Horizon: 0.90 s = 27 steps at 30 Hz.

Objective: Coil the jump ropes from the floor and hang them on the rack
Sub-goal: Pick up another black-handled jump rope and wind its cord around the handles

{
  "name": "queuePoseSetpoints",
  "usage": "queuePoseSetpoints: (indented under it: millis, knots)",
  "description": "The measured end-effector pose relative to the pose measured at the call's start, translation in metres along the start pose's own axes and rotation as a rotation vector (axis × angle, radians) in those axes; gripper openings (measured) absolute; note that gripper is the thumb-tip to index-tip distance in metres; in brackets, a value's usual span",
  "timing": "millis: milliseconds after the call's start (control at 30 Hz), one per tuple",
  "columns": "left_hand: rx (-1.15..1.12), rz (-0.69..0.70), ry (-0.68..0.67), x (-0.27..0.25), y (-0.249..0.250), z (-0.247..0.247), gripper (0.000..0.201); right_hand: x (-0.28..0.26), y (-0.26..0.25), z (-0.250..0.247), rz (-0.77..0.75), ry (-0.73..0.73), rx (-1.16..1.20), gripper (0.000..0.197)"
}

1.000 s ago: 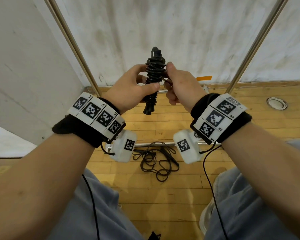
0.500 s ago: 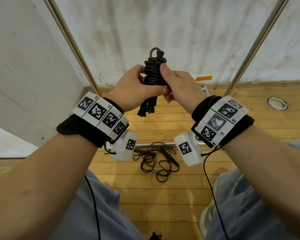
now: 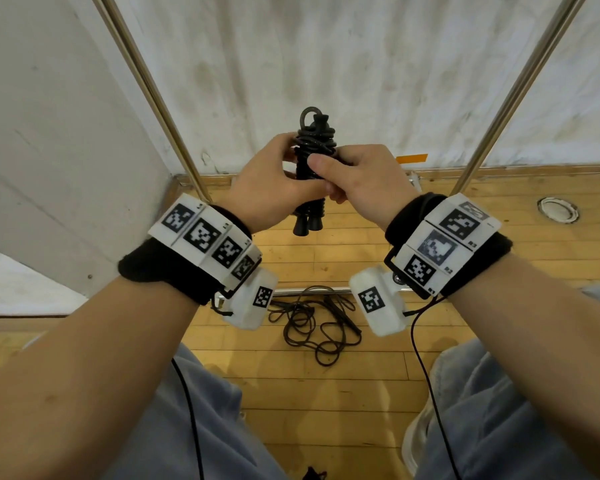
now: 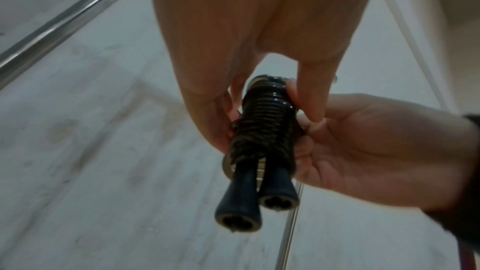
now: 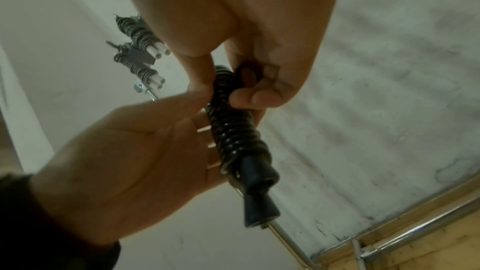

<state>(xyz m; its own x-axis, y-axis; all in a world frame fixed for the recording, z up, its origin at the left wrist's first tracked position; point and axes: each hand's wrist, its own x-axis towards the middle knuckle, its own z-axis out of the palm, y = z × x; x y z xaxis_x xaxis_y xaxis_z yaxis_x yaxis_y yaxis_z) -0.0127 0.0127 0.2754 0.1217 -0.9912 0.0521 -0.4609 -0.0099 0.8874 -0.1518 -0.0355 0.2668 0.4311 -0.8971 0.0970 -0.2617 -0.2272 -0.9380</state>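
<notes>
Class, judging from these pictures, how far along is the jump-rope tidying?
Done: two coiled ropes seem to hang already. In hand: the left hand and right hand grip a wound black rope, not yet hung. Left: a loose rope lies on the floor.

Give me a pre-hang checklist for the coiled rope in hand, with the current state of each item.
1. Both handles side by side, ends level: ok; coiled jump rope.
2. Cord wound tight round the handles: ok.
3. Left hand grip firm on the bundle: ok.
4. Right hand pinching the upper wraps: ok.
5. Loose end tucked in: cannot tell; a small loop shows at the top.
6. Free spot on the rack beside the hung ropes: cannot tell.
Still pending: loose jump rope on the floor.
</notes>
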Motion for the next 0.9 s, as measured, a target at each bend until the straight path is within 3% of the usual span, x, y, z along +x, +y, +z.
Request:
queuePoseSetpoints:
  millis: [233, 467, 567, 733, 833, 900]
  knots:
    - [-0.066, 0.088, 0.075, 0.001, -0.001, 0.008, 0.056, -0.002, -0.008, 0.003, -0.04, 0.058, -0.002, 0.03]
    - [-0.46, -0.103, 0.07, 0.002, 0.002, 0.005, 0.058, -0.007, -0.009, 0.001, -0.081, 0.077, -0.023, 0.028]
    - [-0.484, -0.109, 0.103, 0.001, 0.003, 0.007, 0.06, -0.008, -0.011, 0.002, -0.104, 0.105, 0.012, 0.022]
    - [-0.461, -0.036, 0.095, 0.0, 0.007, 0.007, 0.037, -0.009, -0.014, 0.0, -0.148, 0.198, -0.022, 0.026]
    - [-0.385, -0.033, 0.15, 0.0, 0.007, 0.01, 0.033, -0.01, -0.015, -0.001, -0.169, 0.242, -0.094, 0.018]
    - [-0.322, -0.022, 0.176, 0.001, 0.006, 0.012, 0.03, -0.01, -0.014, -0.001, -0.179, 0.266, -0.154, 0.023]
